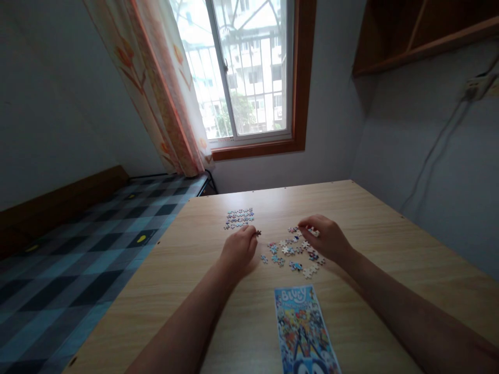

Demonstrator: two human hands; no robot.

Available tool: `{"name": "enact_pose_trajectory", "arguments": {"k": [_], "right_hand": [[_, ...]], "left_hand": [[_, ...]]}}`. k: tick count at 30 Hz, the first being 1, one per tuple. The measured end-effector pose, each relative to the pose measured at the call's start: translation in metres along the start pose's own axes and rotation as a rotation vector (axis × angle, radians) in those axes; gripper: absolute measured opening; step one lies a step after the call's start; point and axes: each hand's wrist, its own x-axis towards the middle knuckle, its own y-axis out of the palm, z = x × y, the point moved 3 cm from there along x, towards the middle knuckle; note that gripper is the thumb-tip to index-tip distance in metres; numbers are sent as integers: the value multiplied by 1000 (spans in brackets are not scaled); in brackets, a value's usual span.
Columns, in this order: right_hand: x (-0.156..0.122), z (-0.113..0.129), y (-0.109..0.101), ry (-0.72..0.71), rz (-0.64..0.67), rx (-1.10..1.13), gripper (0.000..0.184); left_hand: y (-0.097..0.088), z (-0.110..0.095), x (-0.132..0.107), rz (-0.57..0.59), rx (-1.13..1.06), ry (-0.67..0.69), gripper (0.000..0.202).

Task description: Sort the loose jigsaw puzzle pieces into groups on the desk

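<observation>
Between the thumb and fingers of my left hand (238,248) is a small puzzle piece (258,233). That hand is just below the joined rows of puzzle pieces (239,217) on the table. My right hand (326,238) reaches over the upper right of a loose heap of puzzle pieces (286,250), its fingers bent and tips close together by some pieces. Whether it grips one I cannot make out. Some loose pieces show a pale back, others a coloured print. Nearer me lies a blue picture sheet (302,324) marked "Bluey", crowded with cartoon figures.
The light wooden table (374,223) has its far edge near the wall below a window (249,72). To the left is a bed with a checked cover (117,228), under a patterned curtain (163,88). A wooden shelf (424,41) and cables hang on the right wall.
</observation>
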Motion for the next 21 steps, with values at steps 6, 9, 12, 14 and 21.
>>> {"name": "enact_pose_trajectory", "arguments": {"k": [6, 9, 12, 14, 21], "right_hand": [[1, -51, -17, 316, -175, -95, 25], [-1, -66, -20, 377, -216, -136, 28], [-4, -75, -18, 419, -213, -139, 27], [-5, -78, -16, 435, -209, -130, 27], [-7, -81, -10, 464, -202, -97, 29]], "left_hand": [[16, 26, 8, 195, 120, -62, 26], [15, 27, 10, 165, 141, -110, 26], [8, 25, 8, 131, 162, -180, 24], [4, 21, 4, 112, 186, -209, 22], [8, -6, -18, 218, 205, -169, 30]]}}
